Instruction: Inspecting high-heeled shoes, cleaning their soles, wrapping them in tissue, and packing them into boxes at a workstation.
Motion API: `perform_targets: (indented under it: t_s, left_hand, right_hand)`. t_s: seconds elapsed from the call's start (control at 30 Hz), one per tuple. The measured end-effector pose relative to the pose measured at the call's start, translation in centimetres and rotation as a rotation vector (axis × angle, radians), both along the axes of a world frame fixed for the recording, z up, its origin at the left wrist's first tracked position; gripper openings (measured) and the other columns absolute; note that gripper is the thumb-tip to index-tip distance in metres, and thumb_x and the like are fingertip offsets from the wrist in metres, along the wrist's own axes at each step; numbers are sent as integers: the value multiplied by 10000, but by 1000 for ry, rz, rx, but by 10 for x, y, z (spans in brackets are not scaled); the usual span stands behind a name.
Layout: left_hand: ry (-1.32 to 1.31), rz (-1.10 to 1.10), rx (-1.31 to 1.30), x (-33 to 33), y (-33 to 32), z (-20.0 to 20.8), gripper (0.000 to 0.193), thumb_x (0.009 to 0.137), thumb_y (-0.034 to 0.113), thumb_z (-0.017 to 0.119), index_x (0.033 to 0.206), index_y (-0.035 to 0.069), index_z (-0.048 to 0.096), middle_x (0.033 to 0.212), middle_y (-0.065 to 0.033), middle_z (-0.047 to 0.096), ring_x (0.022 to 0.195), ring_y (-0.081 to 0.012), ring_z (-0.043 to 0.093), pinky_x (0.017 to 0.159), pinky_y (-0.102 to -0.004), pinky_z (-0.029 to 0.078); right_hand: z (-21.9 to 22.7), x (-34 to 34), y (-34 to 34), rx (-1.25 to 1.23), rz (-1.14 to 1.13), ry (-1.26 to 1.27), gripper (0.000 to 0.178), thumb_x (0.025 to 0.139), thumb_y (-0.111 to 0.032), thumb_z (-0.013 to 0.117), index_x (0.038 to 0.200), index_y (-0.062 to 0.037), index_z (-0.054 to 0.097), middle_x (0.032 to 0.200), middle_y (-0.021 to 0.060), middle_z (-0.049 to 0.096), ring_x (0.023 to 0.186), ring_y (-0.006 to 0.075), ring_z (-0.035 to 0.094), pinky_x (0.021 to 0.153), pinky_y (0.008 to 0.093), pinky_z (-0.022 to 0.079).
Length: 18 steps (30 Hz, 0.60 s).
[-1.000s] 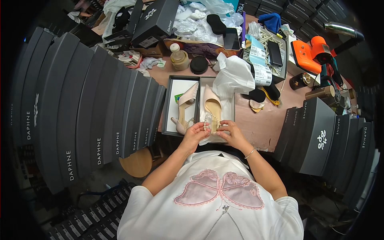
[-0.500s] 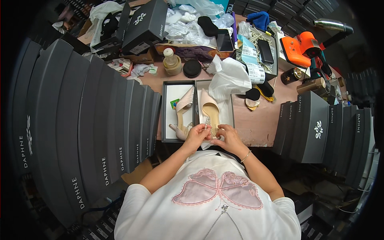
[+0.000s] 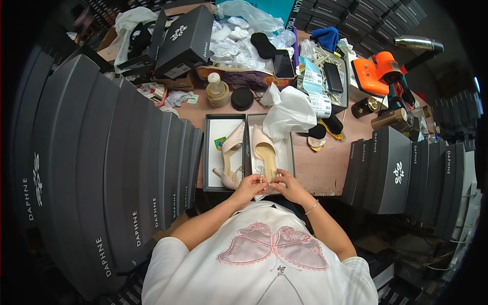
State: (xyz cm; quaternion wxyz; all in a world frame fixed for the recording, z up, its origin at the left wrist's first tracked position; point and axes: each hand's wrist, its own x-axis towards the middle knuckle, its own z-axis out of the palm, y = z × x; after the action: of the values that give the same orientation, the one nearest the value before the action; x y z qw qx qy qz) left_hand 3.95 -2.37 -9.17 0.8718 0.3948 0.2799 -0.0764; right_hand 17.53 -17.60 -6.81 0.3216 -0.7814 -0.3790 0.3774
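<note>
A pale pink pointed high-heeled shoe (image 3: 265, 148) lies in the right half of an opened grey shoe box (image 3: 291, 168), toe pointing away from me. At its heel end, my left hand (image 3: 250, 188) pinches a beaded ankle strap (image 3: 261, 174). Close beside it, the fingers of my right hand (image 3: 291, 188) are bent together at the heel end of the same strap; the bit between the fingertips is mostly hidden. The matching shoe (image 3: 233, 147) rests on its side in the left half, its beaded strap by the heel.
Tall stacks of grey shoe boxes (image 3: 137, 168) wall in the left, with another stack (image 3: 389, 170) on the right. White tissue paper (image 3: 288, 114) spills over the box's far edge. Behind stand a bottle (image 3: 217, 91), a round black tin (image 3: 242, 99) and a carton of crumpled plastic (image 3: 244, 73).
The whole scene sits slightly lower in the picture as my view shifts. Both hands stay at the heel of the right-hand shoe, with small finger movements at the strap.
</note>
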Motion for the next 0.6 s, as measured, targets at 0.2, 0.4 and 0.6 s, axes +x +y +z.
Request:
perform_targets:
  t_s: [0.2, 0.4, 0.6]
  left_hand:
    - [-57, 125, 97, 6, -12, -3, 127, 906, 69, 593, 1017, 21, 553, 951, -46, 610, 879, -119, 609, 834, -246, 502]
    - [-60, -75, 601, 14, -23, 4, 460, 882, 148, 644, 1282, 34, 450, 965, -86, 607, 853, -159, 619, 803, -290, 503]
    - [-106, -334, 1102, 24, -22, 32, 694, 789, 267, 721, 1373, 95, 388, 1147, -182, 523, 760, -252, 645, 748, -342, 522]
  right_hand:
    - [5, 20, 2, 137, 184, -31, 228, 848, -252, 659, 930, -40, 668, 1273, 221, 513, 1148, 380, 511, 958, 415, 416]
    - [14, 39, 4, 248, 396, -294, 205, 815, -212, 667, 866, -20, 615, 1085, 164, 608, 982, 340, 586, 830, 433, 473]
    - [39, 78, -3, -254, 662, -412, 140, 806, -159, 633, 861, -32, 616, 946, 150, 634, 850, 333, 631, 722, 424, 502]
